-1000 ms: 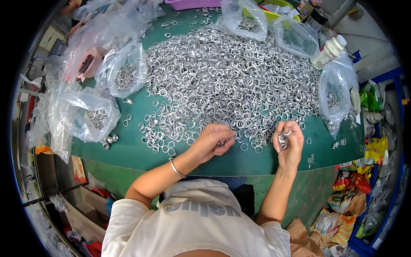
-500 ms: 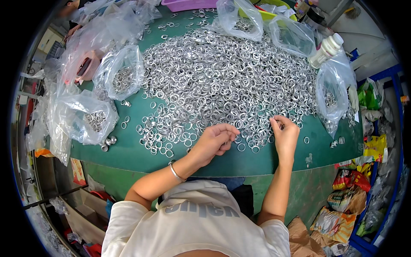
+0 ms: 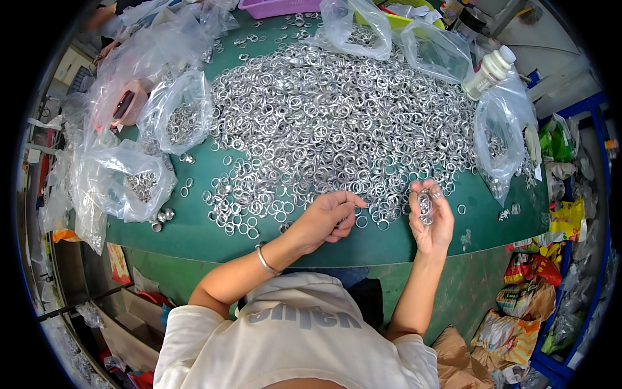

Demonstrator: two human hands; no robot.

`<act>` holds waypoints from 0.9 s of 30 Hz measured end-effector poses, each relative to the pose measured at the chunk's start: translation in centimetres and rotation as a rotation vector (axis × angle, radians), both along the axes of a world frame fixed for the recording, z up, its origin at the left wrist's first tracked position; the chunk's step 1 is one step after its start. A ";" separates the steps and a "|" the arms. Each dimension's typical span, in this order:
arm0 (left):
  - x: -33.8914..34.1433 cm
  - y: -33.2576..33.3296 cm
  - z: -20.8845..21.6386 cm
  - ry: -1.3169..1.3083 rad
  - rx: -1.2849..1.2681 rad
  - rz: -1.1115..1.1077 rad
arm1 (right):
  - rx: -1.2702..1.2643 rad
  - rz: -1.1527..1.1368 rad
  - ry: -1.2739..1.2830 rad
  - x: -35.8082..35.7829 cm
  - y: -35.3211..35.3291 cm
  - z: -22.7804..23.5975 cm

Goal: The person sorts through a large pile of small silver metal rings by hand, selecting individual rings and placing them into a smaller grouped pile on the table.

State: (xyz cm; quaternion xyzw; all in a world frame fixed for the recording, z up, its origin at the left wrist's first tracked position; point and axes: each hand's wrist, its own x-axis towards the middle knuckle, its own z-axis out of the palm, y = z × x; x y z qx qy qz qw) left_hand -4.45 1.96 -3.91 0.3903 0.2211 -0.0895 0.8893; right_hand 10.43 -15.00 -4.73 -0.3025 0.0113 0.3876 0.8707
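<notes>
A broad heap of silvery metal rings (image 3: 337,123) spreads over the green table (image 3: 291,246). My right hand (image 3: 433,227) is turned palm up at the heap's near right edge, its fingers curled round a few metal rings (image 3: 425,207). At the near edge of the heap, my left hand (image 3: 328,219) has its index finger stretched toward loose rings, with the other fingers folded in. Whether anything lies under those folded fingers is hidden. A bangle (image 3: 264,259) circles my left wrist.
Clear plastic bags with small metal parts stand at left (image 3: 139,185) and right (image 3: 499,146). A white bottle (image 3: 489,72) is at the far right, a purple basket (image 3: 278,6) at the back. Another person's hand (image 3: 107,48) shows far left. Colourful packages (image 3: 508,334) lie beside the table.
My right hand has turned from palm down to palm up, bringing rings in its fingers into sight. My left hand has barely moved.
</notes>
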 end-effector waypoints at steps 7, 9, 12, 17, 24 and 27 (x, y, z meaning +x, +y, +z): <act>-0.1 0.0 0.1 0.005 -0.004 0.010 | -0.082 -0.037 -0.142 2.6 -0.2 -1.2; -0.2 0.0 0.1 0.003 -0.004 0.016 | -0.050 -0.026 -0.208 2.9 0.5 -1.1; -0.3 0.1 -0.1 -0.010 -0.005 0.031 | -0.036 -0.106 -0.025 1.9 1.5 1.3; -0.2 0.0 -0.2 -0.009 0.004 0.040 | -0.947 -0.069 -0.799 2.5 1.0 -0.8; -0.2 -0.1 0.0 0.008 -0.014 0.023 | -1.483 -0.006 -1.348 1.4 2.9 -0.1; -0.4 0.0 0.1 0.003 -0.007 0.027 | -1.293 -0.101 -1.190 1.9 2.3 -0.5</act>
